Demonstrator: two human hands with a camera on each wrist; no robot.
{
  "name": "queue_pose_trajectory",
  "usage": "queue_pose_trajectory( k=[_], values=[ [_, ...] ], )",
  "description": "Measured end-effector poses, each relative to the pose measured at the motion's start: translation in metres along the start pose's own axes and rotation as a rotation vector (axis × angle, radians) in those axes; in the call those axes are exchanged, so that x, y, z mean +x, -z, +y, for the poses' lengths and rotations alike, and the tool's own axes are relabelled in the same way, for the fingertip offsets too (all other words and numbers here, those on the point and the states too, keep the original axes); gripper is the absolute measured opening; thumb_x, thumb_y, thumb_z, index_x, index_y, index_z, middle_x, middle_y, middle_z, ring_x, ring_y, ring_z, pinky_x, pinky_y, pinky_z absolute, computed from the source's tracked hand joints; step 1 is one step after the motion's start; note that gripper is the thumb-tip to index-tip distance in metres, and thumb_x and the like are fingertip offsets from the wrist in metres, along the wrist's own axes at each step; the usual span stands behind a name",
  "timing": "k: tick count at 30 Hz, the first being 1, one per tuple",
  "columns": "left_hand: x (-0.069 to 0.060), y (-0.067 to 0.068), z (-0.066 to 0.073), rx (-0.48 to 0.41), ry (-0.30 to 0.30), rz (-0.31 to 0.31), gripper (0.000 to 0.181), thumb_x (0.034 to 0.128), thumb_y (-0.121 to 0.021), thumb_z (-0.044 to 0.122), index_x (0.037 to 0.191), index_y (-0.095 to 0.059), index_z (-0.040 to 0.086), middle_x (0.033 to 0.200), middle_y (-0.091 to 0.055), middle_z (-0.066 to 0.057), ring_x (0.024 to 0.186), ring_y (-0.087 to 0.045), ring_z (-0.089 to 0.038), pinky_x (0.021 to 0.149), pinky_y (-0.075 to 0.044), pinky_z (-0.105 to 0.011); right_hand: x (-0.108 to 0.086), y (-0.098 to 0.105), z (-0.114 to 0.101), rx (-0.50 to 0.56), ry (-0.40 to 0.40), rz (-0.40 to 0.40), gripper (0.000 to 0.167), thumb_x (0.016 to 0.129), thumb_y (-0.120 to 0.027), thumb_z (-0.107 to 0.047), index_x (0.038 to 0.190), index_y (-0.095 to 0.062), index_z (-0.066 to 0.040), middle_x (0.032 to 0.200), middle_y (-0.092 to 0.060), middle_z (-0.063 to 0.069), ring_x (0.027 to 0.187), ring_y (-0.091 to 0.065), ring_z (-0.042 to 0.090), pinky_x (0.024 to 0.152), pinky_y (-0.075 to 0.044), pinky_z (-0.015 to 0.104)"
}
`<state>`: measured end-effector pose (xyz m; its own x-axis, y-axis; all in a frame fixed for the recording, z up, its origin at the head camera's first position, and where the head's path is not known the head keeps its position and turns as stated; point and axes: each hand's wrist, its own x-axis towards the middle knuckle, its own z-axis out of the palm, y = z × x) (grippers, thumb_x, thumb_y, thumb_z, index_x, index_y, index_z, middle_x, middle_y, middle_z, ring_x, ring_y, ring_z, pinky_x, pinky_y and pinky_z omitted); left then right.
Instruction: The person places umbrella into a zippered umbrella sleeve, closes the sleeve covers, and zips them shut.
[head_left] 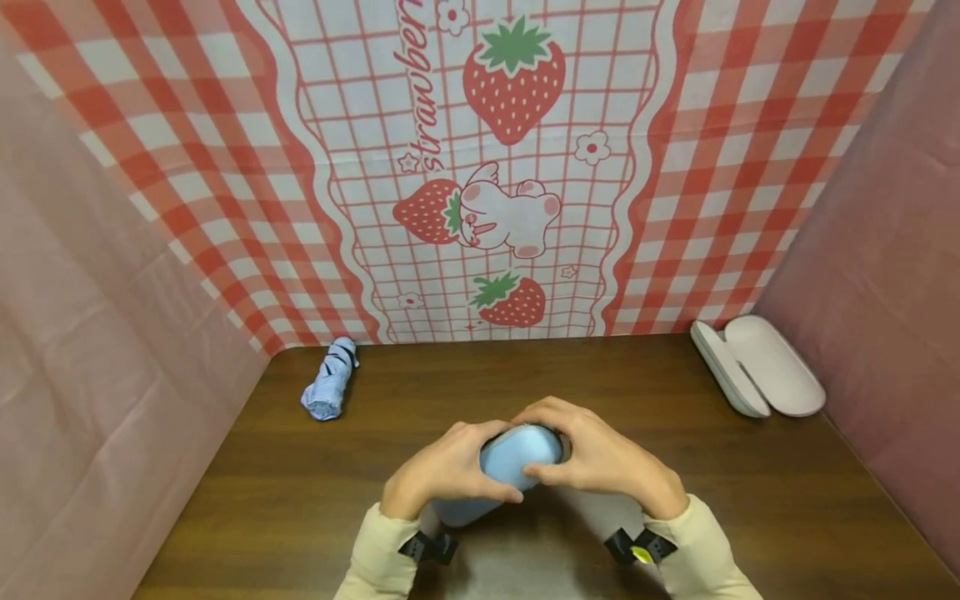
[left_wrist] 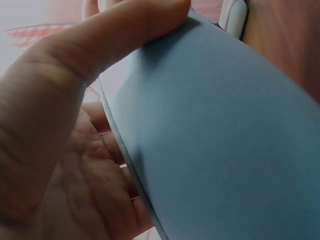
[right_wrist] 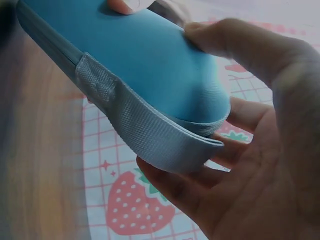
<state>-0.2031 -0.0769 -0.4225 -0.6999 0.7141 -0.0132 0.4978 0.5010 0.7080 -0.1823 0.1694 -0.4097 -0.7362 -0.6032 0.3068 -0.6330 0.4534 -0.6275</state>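
Note:
A light blue hard-shell zip case (head_left: 517, 454) is held up tilted between both hands, over the front middle of the table. My left hand (head_left: 453, 467) grips its left side, the thumb lying across the smooth shell (left_wrist: 215, 125) in the left wrist view. At the other end my right hand (head_left: 603, 458) holds it, with the thumb on top and fingers around the underside. The right wrist view shows a grey-blue woven strap (right_wrist: 155, 135) looped at that end, and a zip seam along the edge. Part of the case's underside is hidden.
At the back left of the wooden table (head_left: 525, 375) lies a folded light blue umbrella (head_left: 328, 383). An open white glasses case (head_left: 776, 367) stands at the back right. A strawberry-print cloth (head_left: 510, 208) hangs behind, with pink cloth walls on both sides.

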Motion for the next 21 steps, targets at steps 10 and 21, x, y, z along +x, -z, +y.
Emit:
queue_pose_trajectory(
  k=[10,21],
  values=[
    [0.0001,-0.0001,0.0002,0.043,-0.013,-0.043,0.077,0.0780,-0.088,0.050,0.143,-0.059,0.019,0.123,-0.070,0.005,0.094,-0.063,-0.001,0.080,-0.053,-0.021,0.0019,0.0027,0.0043,-0.055,0.151,0.151,0.013,0.098,-0.068,-0.008,0.101,-0.080,-0.014,0.098,-0.070,-0.003,0.088,-0.066,0.009,0.066,-0.057,0.026],
    [-0.0001,-0.0012,0.0005,0.071,-0.009,-0.050,0.077,0.0745,-0.090,0.049,0.139,-0.063,0.017,0.119,-0.071,0.005,0.090,-0.063,0.000,0.077,-0.053,-0.019,0.0033,0.0055,0.0077,-0.045,0.176,0.148,0.017,0.089,-0.074,0.004,0.091,-0.079,-0.013,0.090,-0.070,-0.005,0.084,-0.067,0.007,0.070,-0.058,0.027]
  ],
)
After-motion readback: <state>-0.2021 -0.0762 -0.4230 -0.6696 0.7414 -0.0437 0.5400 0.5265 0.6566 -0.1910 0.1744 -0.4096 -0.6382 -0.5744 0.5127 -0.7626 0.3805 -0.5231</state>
